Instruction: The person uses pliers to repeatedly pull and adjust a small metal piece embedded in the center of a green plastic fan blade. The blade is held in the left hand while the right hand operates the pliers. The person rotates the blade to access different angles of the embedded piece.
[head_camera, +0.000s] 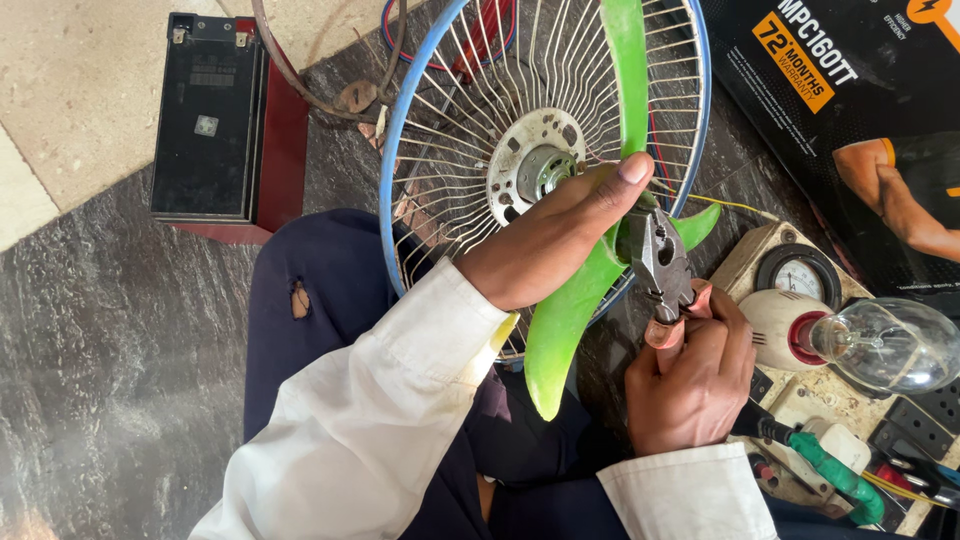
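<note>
Fan guard (440, 110): round wire cage, blue rim, metal motor hub in its centre, resting against the person's dark-trousered lap. Green fan blade (570, 310) sits over the guard's front, three glossy lobes, one running down past the rim. Left hand (550, 235) lies flat across the blade beside the hub, thumb out. Right hand (690, 375), just right of the guard, is wrapped round pliers (660, 260), nose at the blade centre. Black battery (210, 115) left of guard. Clear bulb (885, 345) right of it. Floor: dark polished stone.
</note>
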